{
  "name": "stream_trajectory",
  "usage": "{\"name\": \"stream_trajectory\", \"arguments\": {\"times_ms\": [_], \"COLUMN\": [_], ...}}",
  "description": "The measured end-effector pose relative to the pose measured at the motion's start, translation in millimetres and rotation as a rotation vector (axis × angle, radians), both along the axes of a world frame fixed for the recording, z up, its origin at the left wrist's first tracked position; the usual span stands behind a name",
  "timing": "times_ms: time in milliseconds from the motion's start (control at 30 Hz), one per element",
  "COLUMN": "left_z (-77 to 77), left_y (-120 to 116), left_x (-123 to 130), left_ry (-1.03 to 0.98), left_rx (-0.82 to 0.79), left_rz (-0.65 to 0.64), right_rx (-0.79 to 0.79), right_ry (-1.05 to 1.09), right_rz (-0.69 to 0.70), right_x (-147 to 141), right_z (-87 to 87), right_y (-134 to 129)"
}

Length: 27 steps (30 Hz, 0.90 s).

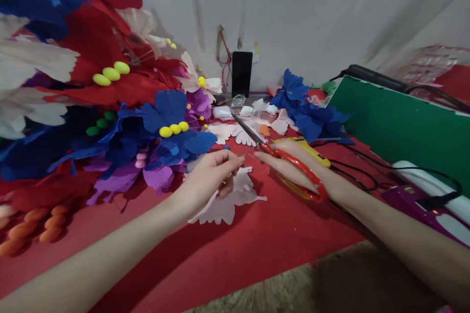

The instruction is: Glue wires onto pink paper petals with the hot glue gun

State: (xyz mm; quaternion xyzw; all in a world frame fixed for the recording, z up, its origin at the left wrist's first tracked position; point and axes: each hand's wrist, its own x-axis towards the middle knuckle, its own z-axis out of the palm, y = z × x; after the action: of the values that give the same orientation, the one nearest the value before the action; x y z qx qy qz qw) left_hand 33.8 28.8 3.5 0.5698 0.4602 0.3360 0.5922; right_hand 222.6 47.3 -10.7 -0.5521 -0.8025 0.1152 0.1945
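Two hands are hovering close together over a red tabletop (257, 244), ours both, scissors (270, 148) in one.
We are holding the left hand (211, 176) above a pale petal-shaped piece (233, 203) lying on the tabletop, the forearm slanting from the lower left and the thumb and forefinger pinching together (what sits between them is too small to tell). With the right hand (306, 159), its forearm slanting from the lower right, we are gripping the red-handled scissors, blades pointing up and leftward. Between the hands, near the right thumb, a thin strand (253, 157) is showing. Blue flowers (169, 109) are crowding the left side.
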Motion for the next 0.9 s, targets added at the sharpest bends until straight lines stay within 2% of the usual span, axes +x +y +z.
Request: {"name": "stream_trajectory", "arguments": {"times_ms": [100, 200, 233, 300, 367, 433, 567, 700, 800, 900], "left_z": [-6.5, -17.2, -21.7, -30.8, -38.1, -42.3, -43.2, -42.6, -43.4, -44.2], "left_y": [-12, -28, -33, -41, -46, -49, -49, -50, -50, -50], "left_x": [-16, -39, -47, -60, -68, -70, -68, -68, -68, -68], "left_ry": [0.135, 0.251, 0.364, 0.508, 0.604, 0.658, 0.698, 0.711, 0.711, 0.707], "left_rx": [0.137, 0.302, 0.531, 0.857, 1.058, 1.182, 1.222, 1.19, 1.195, 1.19], "left_rz": [-0.022, -0.077, -0.136, -0.215, -0.245, -0.262, -0.269, -0.264, -0.269, -0.286], "right_rx": [0.031, 0.074, 0.087, 0.104, 0.105, 0.085, 0.022, -0.004, -0.002, 0.039], "right_ry": [-0.014, -0.038, -0.062, -0.123, -0.187, -0.262, -0.395, -0.455, -0.451, -0.43], "right_rz": [-0.056, -0.054, -0.047, -0.02, 0.029, 0.088, 0.212, 0.262, 0.255, 0.2], "right_x": [3, 9, 13, 19, 25, 28, 29, 33, 36, 32], "right_z": [13.4, 30.1, 35.1, 42.2, 43.8, 39.4, 19.3, 2.1, 1.5, 12.1], "right_y": [3, 11, 17, 34, 57, 83, 126, 148, 154, 149]}}
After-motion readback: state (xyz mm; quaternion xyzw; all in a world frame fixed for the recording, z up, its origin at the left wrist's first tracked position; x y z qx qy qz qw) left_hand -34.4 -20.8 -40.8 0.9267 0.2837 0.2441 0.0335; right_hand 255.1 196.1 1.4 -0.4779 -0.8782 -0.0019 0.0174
